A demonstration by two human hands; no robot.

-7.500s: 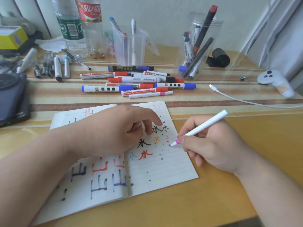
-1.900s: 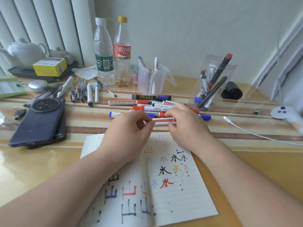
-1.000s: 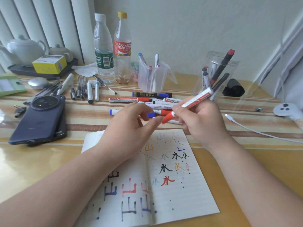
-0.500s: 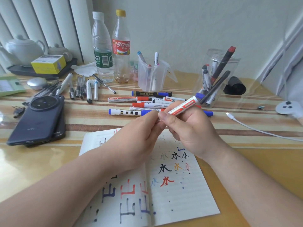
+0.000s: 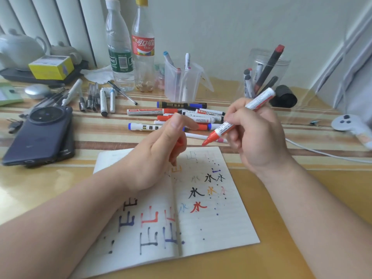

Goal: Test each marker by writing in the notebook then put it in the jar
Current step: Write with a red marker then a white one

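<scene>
A red marker (image 5: 239, 119) is gripped in the right hand (image 5: 259, 137), whose fingers are curled round the barrel, above the far right part of the notebook (image 5: 211, 228). The marker's long axis is slanted. The bare red tip is pointed down at the notebook's far edge, and the butt end is raised toward the jar (image 5: 285, 63) beyond the notebook's far right corner. The tip is held clear of the paper.

The left hand (image 5: 159, 150) is held over the notebook's spine at its far end. A small red piece, judged to be the cap (image 5: 179, 142), is pinched in its curled fingers.

The coming move is judged to be a short drop of the tip onto the right page, where bare lines are left toward the near edge. The right hand is the nearer one and is already aimed. The jar must then be reached beyond the notebook, on the right hand's side.

One marker is counted in hand, with one cap, one notebook and one jar. About five markers are seen through the jar's clear wall. In the loose pile of markers (image 5: 149, 111) just beyond the notebook's far edge, at least six are counted, though some are hidden behind the left hand.
</scene>
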